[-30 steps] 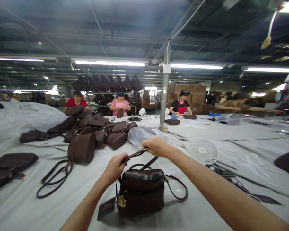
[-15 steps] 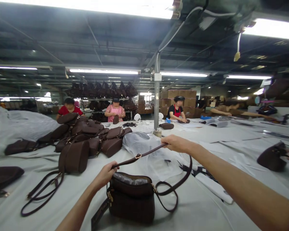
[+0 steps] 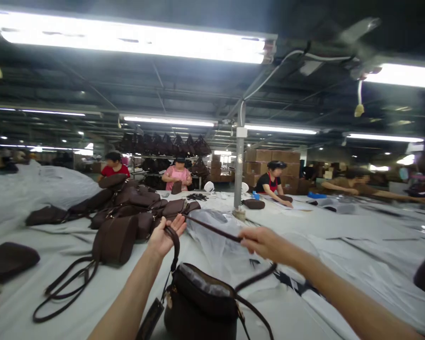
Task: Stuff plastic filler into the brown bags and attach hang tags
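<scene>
Brown handbag (image 3: 201,302) standing open below and between both hands, its strap (image 3: 212,228) pinched in the right hand (image 3: 265,243) and lying across the left's (image 3: 166,234) half-open palm, hands apart, heaped bags (image 3: 127,203) beyond the left, seemingly a plastic bag (image 3: 216,236) behind the strap.

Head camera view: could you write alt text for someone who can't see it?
Two bare hands handle the strap of an open-topped dark brown bag: the right hand grips it, while it runs across the open left hand. More brown bags are piled on the pale-covered table, and people work beyond.
</scene>
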Demonstrator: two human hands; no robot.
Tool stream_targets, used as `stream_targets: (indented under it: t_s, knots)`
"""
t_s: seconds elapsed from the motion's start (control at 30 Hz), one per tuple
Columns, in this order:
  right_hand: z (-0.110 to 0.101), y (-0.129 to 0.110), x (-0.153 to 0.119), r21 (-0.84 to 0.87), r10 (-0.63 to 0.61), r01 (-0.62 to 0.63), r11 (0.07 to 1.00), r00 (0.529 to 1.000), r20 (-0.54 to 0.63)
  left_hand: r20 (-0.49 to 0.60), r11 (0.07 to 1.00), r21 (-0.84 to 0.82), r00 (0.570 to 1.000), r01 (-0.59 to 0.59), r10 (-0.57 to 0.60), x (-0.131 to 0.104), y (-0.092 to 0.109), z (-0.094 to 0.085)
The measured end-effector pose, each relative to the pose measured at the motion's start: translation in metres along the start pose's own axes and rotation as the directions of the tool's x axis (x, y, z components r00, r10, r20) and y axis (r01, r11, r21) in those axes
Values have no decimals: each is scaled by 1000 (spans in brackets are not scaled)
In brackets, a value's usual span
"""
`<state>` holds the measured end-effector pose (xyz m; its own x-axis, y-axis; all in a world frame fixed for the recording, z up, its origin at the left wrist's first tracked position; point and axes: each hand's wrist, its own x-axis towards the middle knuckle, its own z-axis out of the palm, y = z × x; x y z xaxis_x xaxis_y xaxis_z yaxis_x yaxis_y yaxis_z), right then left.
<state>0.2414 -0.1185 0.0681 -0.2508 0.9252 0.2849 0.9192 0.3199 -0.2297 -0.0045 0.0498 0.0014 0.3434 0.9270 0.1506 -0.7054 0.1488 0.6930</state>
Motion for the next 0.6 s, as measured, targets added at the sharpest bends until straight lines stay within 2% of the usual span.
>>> stream_targets:
  t_s: [0.07, 0.1, 0.17, 0.23, 0.33, 0.4, 0.43, 0.5, 0.53, 0.6]
  knots:
    - [46, -2, -4, -237, -67, 63, 969, 998, -11, -124, 969, -245, 992, -20, -11, 7, 10, -17]
    - [67, -5, -4, -319, -104, 106, 942, 994, 23, -182, 944, -328, 983, -34, -28, 10, 12, -25]
    - [97, -14, -4, -352, -141, 147, 924, 989, 42, -268, 927, -368, 963, -73, -31, 15, 12, -39]
    - [109, -17, -5, -268, -140, 140, 953, 990, 20, -295, 928, -359, 956, -103, -8, 18, 14, -52]
    - [104, -6, -5, 27, -6, 5, 1000, 999, 52, -232, 940, -330, 973, -91, 13, 16, 24, -64]
    - [93, 3, -3, 139, 79, -92, 986, 992, 101, -156, 962, -269, 988, -49, 7, 12, 28, -62]
    - [87, 4, 0, 131, 79, -90, 987, 993, 90, -112, 975, -222, 994, -19, -7, 9, 27, -57]
    - [76, -4, 12, 9, -20, 20, 1000, 1000, 4, -21, 991, -121, 998, 62, -65, 4, 18, -41]
    - [72, -12, 20, -67, -80, 77, 995, 996, -33, 37, 994, -33, 994, 99, -98, 1, 11, -30]
    - [65, -35, 41, -189, -104, 92, 978, 993, -53, 176, 968, 220, 971, 121, -161, -6, -5, -8]
